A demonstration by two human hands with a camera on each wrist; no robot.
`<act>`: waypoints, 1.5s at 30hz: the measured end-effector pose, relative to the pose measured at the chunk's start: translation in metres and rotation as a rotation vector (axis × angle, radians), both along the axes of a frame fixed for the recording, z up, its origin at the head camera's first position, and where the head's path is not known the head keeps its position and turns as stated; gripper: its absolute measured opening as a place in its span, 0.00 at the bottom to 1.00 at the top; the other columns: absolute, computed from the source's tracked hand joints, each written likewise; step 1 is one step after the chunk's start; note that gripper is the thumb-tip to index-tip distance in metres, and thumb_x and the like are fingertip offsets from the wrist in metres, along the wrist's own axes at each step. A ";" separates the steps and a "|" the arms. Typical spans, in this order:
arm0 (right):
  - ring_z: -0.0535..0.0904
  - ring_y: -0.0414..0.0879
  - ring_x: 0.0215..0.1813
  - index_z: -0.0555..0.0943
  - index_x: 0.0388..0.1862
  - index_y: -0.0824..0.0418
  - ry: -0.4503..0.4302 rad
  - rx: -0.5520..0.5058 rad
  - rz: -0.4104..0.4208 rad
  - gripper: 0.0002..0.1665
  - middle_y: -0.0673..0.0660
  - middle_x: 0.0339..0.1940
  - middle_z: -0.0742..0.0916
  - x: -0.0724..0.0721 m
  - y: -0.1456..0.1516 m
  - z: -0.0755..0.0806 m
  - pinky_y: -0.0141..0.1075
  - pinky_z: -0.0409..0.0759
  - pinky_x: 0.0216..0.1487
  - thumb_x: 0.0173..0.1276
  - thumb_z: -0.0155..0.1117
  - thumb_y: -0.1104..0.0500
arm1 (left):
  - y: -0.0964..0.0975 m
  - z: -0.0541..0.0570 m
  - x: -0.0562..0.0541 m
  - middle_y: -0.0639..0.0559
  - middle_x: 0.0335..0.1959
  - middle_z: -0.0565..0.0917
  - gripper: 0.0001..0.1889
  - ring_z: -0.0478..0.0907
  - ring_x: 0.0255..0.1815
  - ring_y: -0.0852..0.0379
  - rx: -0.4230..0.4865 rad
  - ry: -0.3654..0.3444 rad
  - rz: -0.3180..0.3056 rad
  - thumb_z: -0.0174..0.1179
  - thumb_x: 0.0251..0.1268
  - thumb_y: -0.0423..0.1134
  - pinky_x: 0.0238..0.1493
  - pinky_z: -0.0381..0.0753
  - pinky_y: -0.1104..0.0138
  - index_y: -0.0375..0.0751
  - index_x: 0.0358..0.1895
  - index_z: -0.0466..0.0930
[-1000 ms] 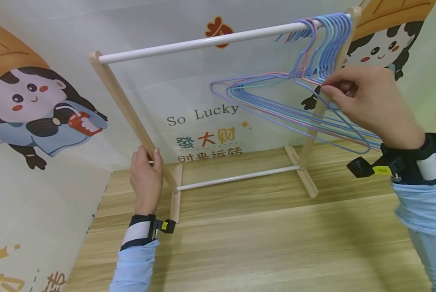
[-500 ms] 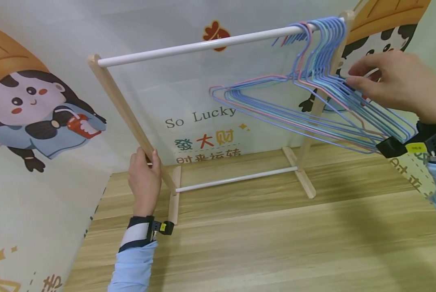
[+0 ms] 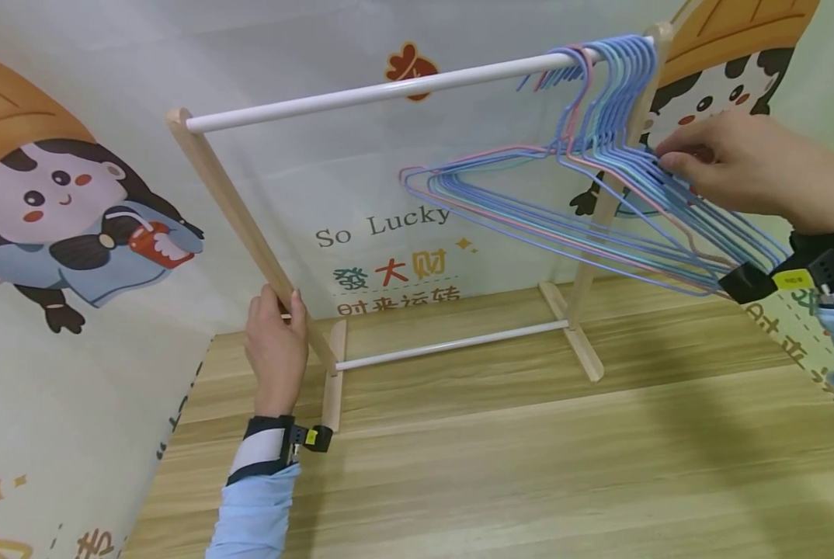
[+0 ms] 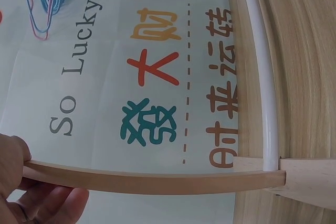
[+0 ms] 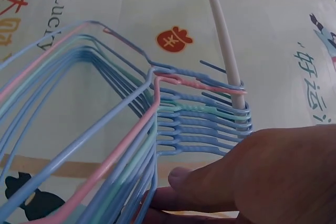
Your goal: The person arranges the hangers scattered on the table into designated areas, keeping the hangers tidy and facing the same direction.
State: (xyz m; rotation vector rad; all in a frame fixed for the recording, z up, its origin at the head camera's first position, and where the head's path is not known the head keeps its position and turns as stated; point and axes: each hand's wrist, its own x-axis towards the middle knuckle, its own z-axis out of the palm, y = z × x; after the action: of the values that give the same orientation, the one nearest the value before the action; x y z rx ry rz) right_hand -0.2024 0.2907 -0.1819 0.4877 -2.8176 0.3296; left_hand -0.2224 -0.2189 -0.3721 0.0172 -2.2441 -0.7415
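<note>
My left hand [image 3: 276,349] grips the left wooden post [image 3: 238,210] of a small garment rack, low down on the post. In the left wrist view its thumb and fingers [image 4: 73,203] lie on either side of the post. Several thin wire clothes hangers [image 3: 529,221], mostly blue with pink and mint ones among them, hang by their hooks at the right end of the white top rail [image 3: 382,89]. Bent fingers and thumb of my right hand [image 3: 759,167] are right at the shoulders of the rearmost hangers; I cannot tell whether they pinch one.
The rack's lower white bar [image 3: 452,344] joins two wooden feet on the wood-grain tabletop [image 3: 501,466]. Behind and beside it rises a printed backdrop [image 3: 305,178] with cartoon figures and lettering. The right post [image 3: 599,225] stands partly behind the hangers.
My right hand has left the front hangers and moved right to the rearmost ones, then slightly left. The hangers' right ends have swung into view. My left hand keeps its place on the post.
</note>
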 end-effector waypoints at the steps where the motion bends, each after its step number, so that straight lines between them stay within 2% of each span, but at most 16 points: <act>1: 0.77 0.58 0.33 0.78 0.55 0.81 -0.004 0.003 0.011 0.17 0.74 0.42 0.83 0.000 0.000 0.000 0.47 0.75 0.31 0.79 0.51 0.66 | 0.000 0.000 0.000 0.37 0.34 0.76 0.16 0.81 0.35 0.40 -0.002 -0.002 0.001 0.53 0.81 0.44 0.30 0.81 0.50 0.31 0.39 0.72; 5: 0.78 0.54 0.31 0.79 0.54 0.79 -0.002 -0.011 0.070 0.16 0.67 0.36 0.84 0.001 0.000 0.000 0.37 0.75 0.28 0.79 0.53 0.67 | 0.000 0.000 0.000 0.37 0.34 0.76 0.16 0.81 0.34 0.41 -0.003 -0.003 0.001 0.53 0.80 0.44 0.29 0.82 0.50 0.31 0.40 0.72; 8: 0.80 0.52 0.30 0.79 0.55 0.78 -0.012 -0.033 0.125 0.15 0.63 0.37 0.85 0.002 0.002 -0.001 0.30 0.75 0.27 0.79 0.54 0.68 | 0.001 0.000 0.001 0.36 0.34 0.77 0.16 0.81 0.34 0.40 -0.002 0.002 0.002 0.54 0.80 0.44 0.29 0.82 0.50 0.31 0.40 0.73; 13: 0.80 0.48 0.30 0.79 0.58 0.76 -0.057 -0.090 0.186 0.15 0.60 0.40 0.86 0.006 0.004 -0.003 0.28 0.77 0.29 0.78 0.56 0.69 | 0.001 0.000 0.001 0.36 0.33 0.76 0.16 0.81 0.33 0.40 -0.008 0.016 0.004 0.54 0.80 0.43 0.29 0.82 0.50 0.31 0.39 0.72; 17: 0.80 0.45 0.32 0.79 0.61 0.71 -0.151 -0.206 0.175 0.17 0.57 0.42 0.87 0.011 0.003 -0.003 0.29 0.78 0.32 0.78 0.58 0.66 | 0.002 -0.001 0.000 0.37 0.33 0.76 0.16 0.81 0.34 0.40 -0.008 0.018 0.000 0.54 0.80 0.43 0.29 0.82 0.50 0.31 0.39 0.73; 22: 0.81 0.49 0.35 0.78 0.65 0.66 -0.245 -0.364 0.191 0.20 0.55 0.41 0.89 0.018 -0.002 -0.005 0.29 0.78 0.36 0.77 0.62 0.64 | 0.003 -0.001 0.001 0.37 0.33 0.76 0.16 0.81 0.34 0.40 0.002 0.011 -0.003 0.54 0.80 0.43 0.29 0.82 0.50 0.30 0.40 0.73; 25: 0.82 0.49 0.33 0.78 0.65 0.67 -0.258 -0.434 0.236 0.21 0.55 0.39 0.89 0.019 -0.008 -0.009 0.29 0.78 0.37 0.76 0.62 0.65 | 0.003 0.000 0.001 0.37 0.34 0.76 0.16 0.81 0.34 0.40 0.005 0.011 -0.001 0.54 0.80 0.43 0.29 0.82 0.50 0.30 0.40 0.73; 32: 0.83 0.49 0.30 0.77 0.60 0.75 -0.275 -0.641 0.396 0.18 0.60 0.39 0.90 0.019 -0.026 -0.016 0.33 0.82 0.34 0.74 0.62 0.71 | 0.004 0.000 0.000 0.38 0.34 0.76 0.16 0.81 0.34 0.40 0.005 0.001 -0.004 0.53 0.81 0.44 0.29 0.82 0.51 0.30 0.42 0.73; 39: 0.84 0.49 0.31 0.79 0.58 0.72 -0.294 -0.756 0.407 0.16 0.61 0.38 0.90 0.027 -0.050 -0.019 0.35 0.83 0.35 0.73 0.63 0.69 | 0.005 0.001 0.001 0.38 0.34 0.76 0.16 0.81 0.35 0.40 0.009 -0.006 -0.003 0.52 0.81 0.44 0.29 0.82 0.51 0.30 0.43 0.74; 45: 0.87 0.50 0.35 0.78 0.61 0.73 -0.308 -0.827 0.417 0.18 0.60 0.41 0.90 0.035 -0.071 -0.022 0.37 0.85 0.36 0.75 0.62 0.67 | 0.004 0.001 0.001 0.38 0.35 0.76 0.16 0.81 0.35 0.41 0.003 -0.014 -0.004 0.53 0.81 0.44 0.30 0.82 0.51 0.31 0.44 0.74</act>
State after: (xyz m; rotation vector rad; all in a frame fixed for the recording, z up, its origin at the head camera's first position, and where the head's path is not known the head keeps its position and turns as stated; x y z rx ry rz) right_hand -0.1676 0.2195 -0.2043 0.8512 -2.4804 1.6697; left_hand -0.2210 -0.2153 -0.3716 0.0198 -2.2570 -0.7487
